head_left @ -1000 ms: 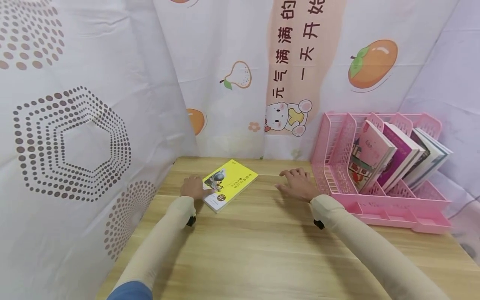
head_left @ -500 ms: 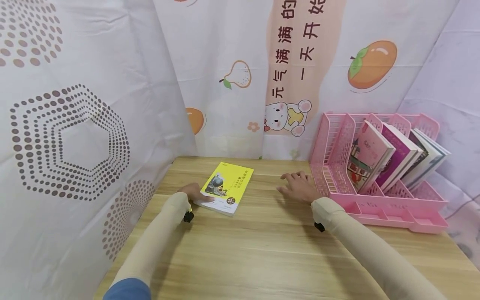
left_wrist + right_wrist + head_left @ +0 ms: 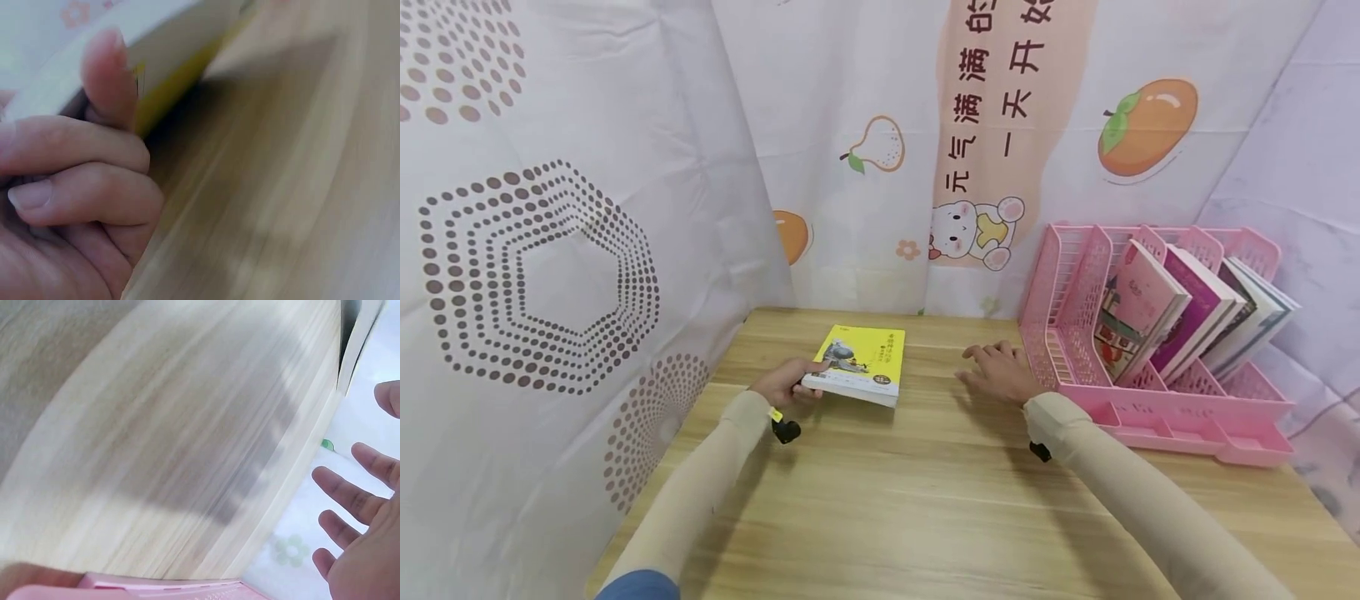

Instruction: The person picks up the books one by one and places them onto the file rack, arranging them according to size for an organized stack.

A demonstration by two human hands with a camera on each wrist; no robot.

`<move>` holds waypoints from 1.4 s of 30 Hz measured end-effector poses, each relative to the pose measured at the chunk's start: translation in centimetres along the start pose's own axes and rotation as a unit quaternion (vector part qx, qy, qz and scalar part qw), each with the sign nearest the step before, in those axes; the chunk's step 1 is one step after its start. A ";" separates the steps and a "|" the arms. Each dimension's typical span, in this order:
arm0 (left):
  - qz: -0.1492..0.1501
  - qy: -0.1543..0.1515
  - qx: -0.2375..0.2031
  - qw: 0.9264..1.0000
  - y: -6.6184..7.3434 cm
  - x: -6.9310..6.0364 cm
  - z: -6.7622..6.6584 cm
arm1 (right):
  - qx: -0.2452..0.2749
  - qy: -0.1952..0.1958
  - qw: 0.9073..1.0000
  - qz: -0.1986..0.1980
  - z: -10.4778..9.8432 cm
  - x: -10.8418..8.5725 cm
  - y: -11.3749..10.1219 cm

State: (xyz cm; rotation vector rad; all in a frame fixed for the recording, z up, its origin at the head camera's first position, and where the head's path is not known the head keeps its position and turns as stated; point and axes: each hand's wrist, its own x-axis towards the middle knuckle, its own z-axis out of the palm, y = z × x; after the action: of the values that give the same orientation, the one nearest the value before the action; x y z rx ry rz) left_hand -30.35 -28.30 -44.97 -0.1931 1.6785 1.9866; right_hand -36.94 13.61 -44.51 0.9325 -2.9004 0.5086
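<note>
A yellow-covered book (image 3: 867, 354) with a white lower band is tilted up off the wooden table at its near edge. My left hand (image 3: 785, 381) grips its left side, thumb on the cover and fingers underneath. In the left wrist view the curled fingers (image 3: 94, 194) show below the book (image 3: 181, 47), whose underside hangs over its own shadow. My right hand (image 3: 997, 373) is held near the pink rack, holding nothing; in the right wrist view its fingers (image 3: 347, 495) are spread and loosely bent.
A pink desk rack (image 3: 1075, 333) stands at the right, with several books (image 3: 1138, 308) leaning in its slots and small trays along its front. The wooden table (image 3: 880, 500) meets a printed curtain (image 3: 865, 217) at the back. Another curtain (image 3: 565, 333) borders the left.
My left hand turned the yellow book on the table, then curled its fingers under the left side and raised the near edge. My right hand has stayed nearly still.
</note>
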 end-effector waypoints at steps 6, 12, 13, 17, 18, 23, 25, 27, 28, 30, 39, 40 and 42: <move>0.058 -0.017 -0.057 0.997 -1.0 0.3 2.0 | 0.003 -0.016 1.000 -0.009 0.0 -0.2 -0.3; 0.113 -0.013 -0.087 0.990 -1.5 0.6 2.6 | 0.009 -0.008 1.000 -0.020 0.1 -0.3 -0.3; 0.119 -0.012 -0.094 0.988 -1.5 0.6 2.6 | 0.010 -0.006 1.000 -0.021 0.1 -0.3 -0.3; 0.136 -0.007 -0.118 0.984 -1.3 0.4 3.0 | 0.011 -0.002 1.000 -0.020 0.3 -0.3 -0.2; 0.139 -0.008 -0.119 0.983 -1.2 0.4 3.1 | 0.009 -0.001 1.000 -0.019 0.3 -0.3 -0.2; 0.147 -0.013 -0.121 0.982 -0.9 0.3 4.0 | 0.024 0.000 1.000 -0.004 0.6 -0.1 -0.3; 0.148 -0.014 -0.121 0.981 -1.0 0.3 4.3 | 0.053 -0.004 0.999 0.008 0.7 0.1 -0.5; 0.151 -0.018 -0.122 0.981 -1.2 0.4 4.7 | 0.094 -0.014 0.995 0.021 0.7 0.2 -0.7; 0.153 -0.022 -0.119 0.981 -1.3 0.4 4.8 | 0.128 -0.025 0.991 0.029 0.7 0.2 -0.8; 0.157 -0.031 -0.115 0.980 -1.4 0.4 5.1 | 0.210 -0.053 0.975 0.050 0.6 0.2 -1.1; 0.161 -0.064 -0.099 0.980 -1.3 0.6 6.5 | 0.532 -0.166 0.827 0.076 -0.1 0.7 -2.9; 0.160 -0.066 -0.093 0.980 -1.3 0.6 6.7 | 0.568 -0.171 0.802 0.079 0.0 0.8 -3.3; 0.157 -0.075 -0.079 0.982 -1.4 0.7 6.9 | 0.628 -0.178 0.753 0.086 0.2 0.8 -3.7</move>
State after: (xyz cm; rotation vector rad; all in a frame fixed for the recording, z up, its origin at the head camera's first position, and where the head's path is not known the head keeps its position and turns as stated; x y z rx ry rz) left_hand -28.70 -21.39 -45.00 0.1738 1.5287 2.3033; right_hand -35.40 10.28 -43.47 0.7921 -2.6119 2.7279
